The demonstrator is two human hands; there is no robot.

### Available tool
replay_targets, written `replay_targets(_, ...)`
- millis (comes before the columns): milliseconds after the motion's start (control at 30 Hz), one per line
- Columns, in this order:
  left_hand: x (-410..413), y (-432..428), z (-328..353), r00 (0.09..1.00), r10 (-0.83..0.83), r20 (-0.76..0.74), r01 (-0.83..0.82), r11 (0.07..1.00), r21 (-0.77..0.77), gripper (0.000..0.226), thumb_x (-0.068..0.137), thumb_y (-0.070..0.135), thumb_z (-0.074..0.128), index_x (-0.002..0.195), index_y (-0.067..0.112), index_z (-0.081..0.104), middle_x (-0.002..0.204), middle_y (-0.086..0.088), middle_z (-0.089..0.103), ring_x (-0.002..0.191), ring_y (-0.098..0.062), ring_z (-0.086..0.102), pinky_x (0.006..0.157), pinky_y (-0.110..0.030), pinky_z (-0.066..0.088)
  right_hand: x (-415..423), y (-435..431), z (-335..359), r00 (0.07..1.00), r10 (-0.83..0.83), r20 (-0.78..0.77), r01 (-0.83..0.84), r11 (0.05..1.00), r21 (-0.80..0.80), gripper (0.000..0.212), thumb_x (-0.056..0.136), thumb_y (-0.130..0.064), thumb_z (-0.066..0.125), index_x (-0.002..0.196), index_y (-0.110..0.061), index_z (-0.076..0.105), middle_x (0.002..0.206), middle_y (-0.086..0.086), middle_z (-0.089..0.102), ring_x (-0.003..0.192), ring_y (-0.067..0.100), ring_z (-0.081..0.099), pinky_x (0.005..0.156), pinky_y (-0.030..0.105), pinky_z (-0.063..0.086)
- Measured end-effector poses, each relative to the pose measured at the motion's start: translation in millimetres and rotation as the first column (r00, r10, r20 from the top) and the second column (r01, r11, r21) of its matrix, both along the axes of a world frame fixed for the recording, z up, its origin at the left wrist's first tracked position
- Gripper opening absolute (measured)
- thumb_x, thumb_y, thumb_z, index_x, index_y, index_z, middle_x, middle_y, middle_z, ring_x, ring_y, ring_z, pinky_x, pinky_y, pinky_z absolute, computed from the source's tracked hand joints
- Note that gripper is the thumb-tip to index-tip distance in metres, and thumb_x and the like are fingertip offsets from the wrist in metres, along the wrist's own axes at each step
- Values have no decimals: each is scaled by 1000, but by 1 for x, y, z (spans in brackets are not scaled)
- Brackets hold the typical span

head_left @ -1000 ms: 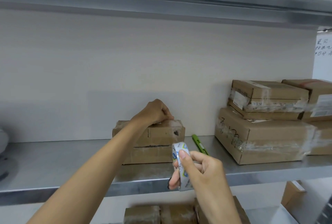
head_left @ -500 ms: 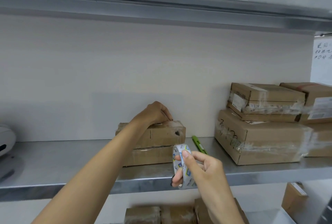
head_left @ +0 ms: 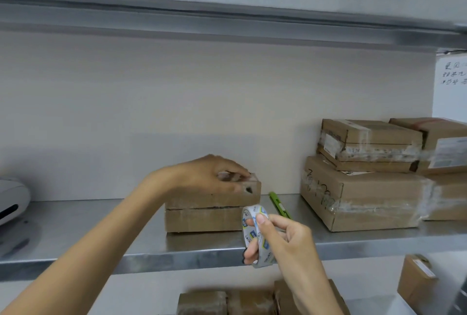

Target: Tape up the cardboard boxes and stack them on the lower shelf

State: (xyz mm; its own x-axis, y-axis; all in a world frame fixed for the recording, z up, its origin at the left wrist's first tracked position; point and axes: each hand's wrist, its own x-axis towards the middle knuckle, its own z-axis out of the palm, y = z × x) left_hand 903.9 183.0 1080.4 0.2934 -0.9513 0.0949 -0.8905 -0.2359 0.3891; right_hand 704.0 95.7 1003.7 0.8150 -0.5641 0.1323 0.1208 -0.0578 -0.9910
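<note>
A small cardboard box stands on the steel shelf, near the back wall. My left hand lies on top of it, with the fingers curled over its top front edge near the right corner. In front of the box, my right hand grips a roll of clear tape with a blue and white printed core, thumb on the roll's upper rim. The roll hangs just before the shelf's front lip. No loose strip of tape can be made out.
A green utility knife lies right of the small box. Taped boxes are stacked at the right. A white device sits at the far left. Below, brown boxes line the lower shelf, another box at the right.
My left hand has slid forward along the box top, toward its front right corner. My right hand and the tape roll have stayed almost where they were.
</note>
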Motion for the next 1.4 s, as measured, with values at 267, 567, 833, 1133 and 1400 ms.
replay_targets(267, -4, 10, -13, 998, 25, -51, -25, 1000, -1, 70, 85, 19, 71, 144, 38, 37, 136, 17, 48, 122, -4, 47, 101, -20, 39, -6, -4, 6, 1000, 7, -17, -10, 987, -158, 31, 98, -24, 50, 81, -5, 67, 61, 12, 70, 57, 20, 66, 72, 30, 54)
replay_targets(567, -15, 35, 14, 931, 158, -328, -218, 964, -155, 81, 83, 38, 72, 146, 47, 21, 121, 7, 49, 93, -10, 63, 70, -17, 53, -5, -31, 61, 989, 55, 134, 8, 902, -432, 25, 95, -21, 55, 76, -14, 71, 55, 7, 66, 52, 8, 57, 59, 17, 43)
replay_targets(833, -30, 35, -36, 671, 153, -725, -424, 882, -206, 85, 86, 22, 69, 145, 54, 17, 101, 5, 62, 75, -6, 69, 63, -18, 53, 22, -44, 93, 996, 85, 36, -48, 809, -586, 29, 94, -30, 58, 82, -8, 71, 63, 16, 68, 55, 29, 60, 61, 28, 49)
replay_targets(1133, -27, 37, -84, 443, 22, -896, -633, 716, -296, 86, 82, -1, 67, 148, 39, 28, 102, 13, 59, 70, -1, 71, 55, -14, 51, 78, -31, 109, 980, -129, -149, -61, 520, -852, 44, 86, -40, 60, 51, -14, 68, 33, -6, 49, 29, 6, 42, 46, 22, 39)
replay_targets(1400, -22, 41, -92, 410, -11, -912, -677, 666, -312, 85, 83, -6, 63, 147, 38, 30, 80, 15, 74, 74, -12, 74, 54, -18, 53, 83, -35, 108, 915, -354, -195, -128, 203, -971, 37, 84, -44, 59, 57, -21, 69, 54, -11, 66, 55, 7, 57, 47, 20, 33)
